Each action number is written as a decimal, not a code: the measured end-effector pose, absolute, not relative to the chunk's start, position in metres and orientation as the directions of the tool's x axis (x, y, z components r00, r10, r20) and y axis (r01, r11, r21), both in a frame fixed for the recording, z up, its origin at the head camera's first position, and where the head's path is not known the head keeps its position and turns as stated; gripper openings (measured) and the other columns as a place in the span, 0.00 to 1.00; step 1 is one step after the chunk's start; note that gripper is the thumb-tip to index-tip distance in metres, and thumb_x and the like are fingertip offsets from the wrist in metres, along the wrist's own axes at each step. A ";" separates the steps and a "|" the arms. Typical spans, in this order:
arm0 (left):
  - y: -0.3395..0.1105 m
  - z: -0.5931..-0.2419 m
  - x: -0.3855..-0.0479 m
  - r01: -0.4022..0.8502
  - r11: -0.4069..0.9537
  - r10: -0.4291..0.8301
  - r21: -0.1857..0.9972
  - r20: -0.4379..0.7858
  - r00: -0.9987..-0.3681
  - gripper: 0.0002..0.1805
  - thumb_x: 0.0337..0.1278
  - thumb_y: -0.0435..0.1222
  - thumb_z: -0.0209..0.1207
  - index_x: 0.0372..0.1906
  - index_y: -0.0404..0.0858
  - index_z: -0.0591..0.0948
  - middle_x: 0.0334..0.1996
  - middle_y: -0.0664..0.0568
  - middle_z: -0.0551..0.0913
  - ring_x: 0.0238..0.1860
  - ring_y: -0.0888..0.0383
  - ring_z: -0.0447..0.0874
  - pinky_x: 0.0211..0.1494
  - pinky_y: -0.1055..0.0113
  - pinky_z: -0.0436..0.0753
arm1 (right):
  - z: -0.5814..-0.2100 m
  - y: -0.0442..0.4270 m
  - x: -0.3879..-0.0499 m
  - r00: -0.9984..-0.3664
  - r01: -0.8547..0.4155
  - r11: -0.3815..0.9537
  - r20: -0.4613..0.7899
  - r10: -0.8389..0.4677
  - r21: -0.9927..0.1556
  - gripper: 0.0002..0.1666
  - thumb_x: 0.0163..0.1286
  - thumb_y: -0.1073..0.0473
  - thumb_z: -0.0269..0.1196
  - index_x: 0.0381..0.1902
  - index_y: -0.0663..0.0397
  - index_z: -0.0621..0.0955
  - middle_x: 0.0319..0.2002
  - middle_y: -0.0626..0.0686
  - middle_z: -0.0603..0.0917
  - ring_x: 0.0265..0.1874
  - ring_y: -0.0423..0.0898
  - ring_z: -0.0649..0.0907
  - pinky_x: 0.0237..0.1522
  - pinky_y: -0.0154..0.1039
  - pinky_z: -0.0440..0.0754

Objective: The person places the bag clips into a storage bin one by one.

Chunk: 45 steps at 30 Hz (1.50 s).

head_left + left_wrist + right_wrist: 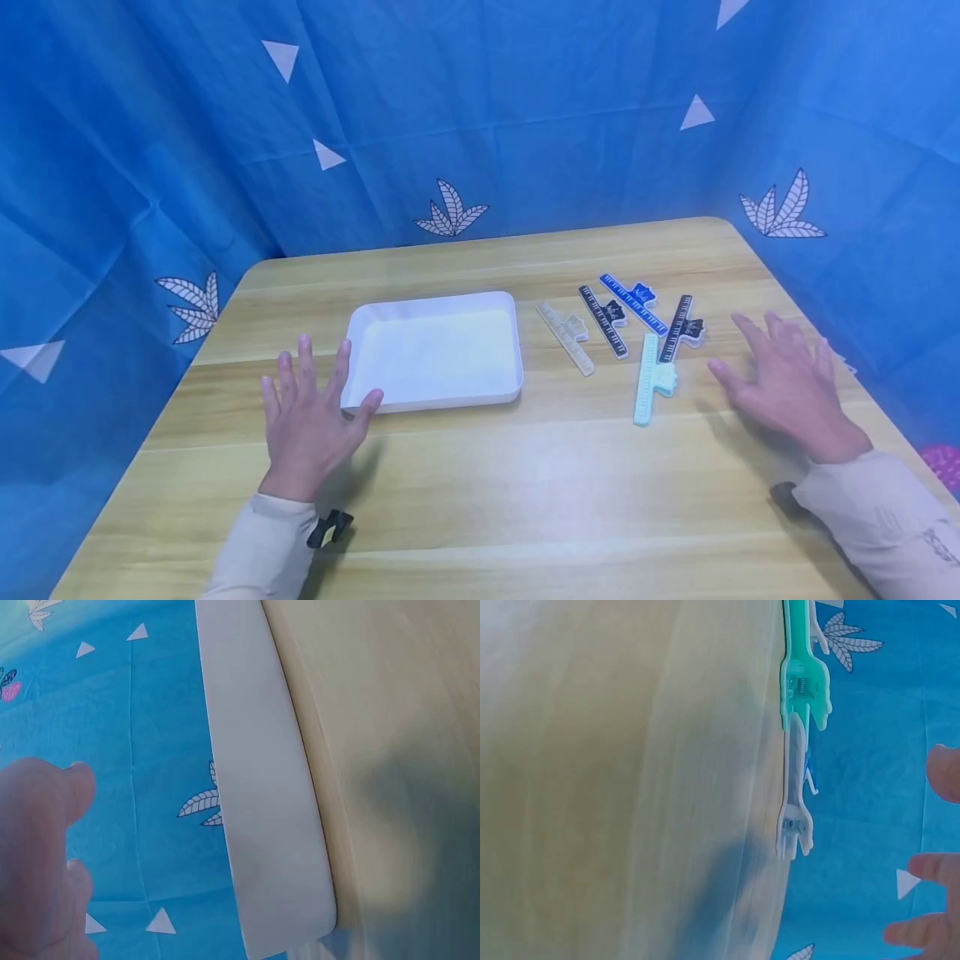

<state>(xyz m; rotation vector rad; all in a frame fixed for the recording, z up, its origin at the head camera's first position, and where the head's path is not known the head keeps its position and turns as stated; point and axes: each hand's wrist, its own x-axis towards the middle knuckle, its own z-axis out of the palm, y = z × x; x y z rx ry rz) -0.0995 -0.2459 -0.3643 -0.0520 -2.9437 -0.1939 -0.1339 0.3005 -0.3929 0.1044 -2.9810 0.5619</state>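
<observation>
From where I stand, a shallow white rectangular tray with rounded corners (442, 354) lies on the pale wood-grain table (480, 492), and its smooth white floor is visible from wall to wall. All five flat clips are outside it, grouped to the right of it. Nearest to the tray is a transparent beige clip (565, 337); next come a black clip with piano-key pattern (603, 322) and a bright blue clip (633, 305). A second black clip (677, 329) lies at the right, and a mint-green clip (646, 383) lies nearest to the person, just beside its lower end.

The left hand (307, 429) is at the tray's near left corner, its fingers widely spread and holding nothing; whether the thumb touches the rim, I cannot tell. The right hand (795, 387) has its fingers apart also, with nothing in them, near the second black clip but not touching it. Behind stands a blue curtain (487, 83).
</observation>
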 end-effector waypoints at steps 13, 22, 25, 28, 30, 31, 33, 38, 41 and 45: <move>-0.252 -0.369 -0.100 0.061 0.968 0.007 0.244 0.213 -0.977 0.43 0.67 0.62 0.42 0.78 0.45 0.47 0.75 0.32 0.32 0.72 0.28 0.35 0.65 0.28 0.50 | -0.389 0.297 -0.142 -0.987 -0.136 0.886 0.133 -0.085 -0.443 0.43 0.73 0.40 0.52 0.70 0.68 0.60 0.65 0.74 0.64 0.62 0.75 0.62 0.58 0.73 0.58; -0.251 -0.366 -0.107 -0.001 0.953 -0.028 0.304 0.086 -0.996 0.44 0.69 0.63 0.36 0.78 0.44 0.39 0.74 0.30 0.31 0.65 0.21 0.54 0.57 0.26 0.61 | -0.386 0.298 -0.148 -0.990 -0.120 0.863 0.121 -0.069 -0.490 0.33 0.73 0.45 0.53 0.60 0.70 0.67 0.51 0.73 0.76 0.47 0.69 0.77 0.43 0.66 0.74; -0.252 -0.366 -0.107 -0.012 0.937 -0.040 0.348 0.073 -0.996 0.43 0.70 0.61 0.36 0.78 0.41 0.44 0.74 0.29 0.33 0.60 0.19 0.60 0.56 0.27 0.63 | -0.385 0.296 -0.151 -0.993 -0.112 0.844 0.096 -0.072 -0.524 0.30 0.74 0.47 0.53 0.58 0.70 0.68 0.47 0.73 0.79 0.45 0.68 0.80 0.43 0.64 0.76; -0.256 -0.369 -0.108 -0.015 0.909 -0.065 0.416 0.105 -0.992 0.40 0.71 0.58 0.39 0.75 0.34 0.54 0.73 0.27 0.41 0.61 0.21 0.60 0.57 0.28 0.64 | -0.385 0.294 -0.153 -0.994 -0.110 0.825 0.075 -0.082 -0.554 0.28 0.75 0.48 0.53 0.55 0.70 0.70 0.45 0.73 0.80 0.43 0.68 0.81 0.43 0.63 0.77; -0.259 -0.372 -0.108 -0.016 0.887 -0.085 0.461 0.128 -0.988 0.39 0.72 0.56 0.41 0.73 0.31 0.58 0.72 0.26 0.47 0.64 0.23 0.57 0.60 0.29 0.62 | -0.385 0.292 -0.154 -0.995 -0.096 0.818 0.057 -0.077 -0.566 0.27 0.75 0.47 0.52 0.54 0.69 0.71 0.45 0.72 0.80 0.43 0.68 0.81 0.43 0.63 0.77; -0.260 -0.373 -0.108 -0.009 0.876 -0.089 0.482 0.142 -0.986 0.38 0.72 0.55 0.42 0.72 0.30 0.59 0.71 0.26 0.50 0.65 0.24 0.56 0.61 0.30 0.61 | -0.385 0.292 -0.155 -0.996 -0.088 0.816 0.047 -0.075 -0.572 0.27 0.75 0.47 0.52 0.53 0.69 0.71 0.45 0.72 0.80 0.43 0.67 0.81 0.43 0.62 0.77; -0.263 -0.376 -0.108 -0.007 0.854 -0.100 0.521 0.150 -0.984 0.37 0.72 0.54 0.43 0.72 0.30 0.59 0.71 0.27 0.53 0.67 0.27 0.55 0.64 0.32 0.58 | -0.384 0.290 -0.156 -0.997 -0.072 0.814 0.029 -0.068 -0.577 0.27 0.74 0.47 0.53 0.53 0.68 0.72 0.44 0.72 0.81 0.43 0.68 0.81 0.42 0.62 0.77; -0.269 -0.379 -0.108 -0.054 0.809 -0.125 0.586 0.082 -0.989 0.40 0.73 0.55 0.41 0.75 0.31 0.52 0.72 0.31 0.53 0.69 0.29 0.51 0.67 0.34 0.54 | -0.384 0.288 -0.159 -0.998 -0.039 0.808 -0.016 -0.060 -0.588 0.26 0.73 0.46 0.53 0.52 0.66 0.74 0.43 0.72 0.82 0.42 0.67 0.81 0.41 0.59 0.78; -0.270 -0.382 -0.108 -0.097 0.789 -0.142 0.607 0.027 -0.989 0.41 0.72 0.56 0.40 0.76 0.32 0.48 0.73 0.31 0.50 0.68 0.28 0.53 0.67 0.33 0.54 | -0.386 0.287 -0.160 -0.997 -0.022 0.800 -0.041 -0.058 -0.600 0.25 0.73 0.47 0.54 0.50 0.66 0.75 0.42 0.70 0.82 0.41 0.65 0.81 0.40 0.56 0.78; -0.272 -0.386 -0.110 -0.138 0.763 -0.159 0.632 -0.023 -0.987 0.42 0.72 0.57 0.39 0.76 0.34 0.46 0.73 0.30 0.51 0.66 0.28 0.59 0.66 0.34 0.57 | -0.388 0.285 -0.160 -0.994 -0.003 0.781 -0.082 -0.069 -0.625 0.25 0.73 0.48 0.54 0.50 0.67 0.76 0.43 0.70 0.81 0.41 0.63 0.80 0.40 0.56 0.78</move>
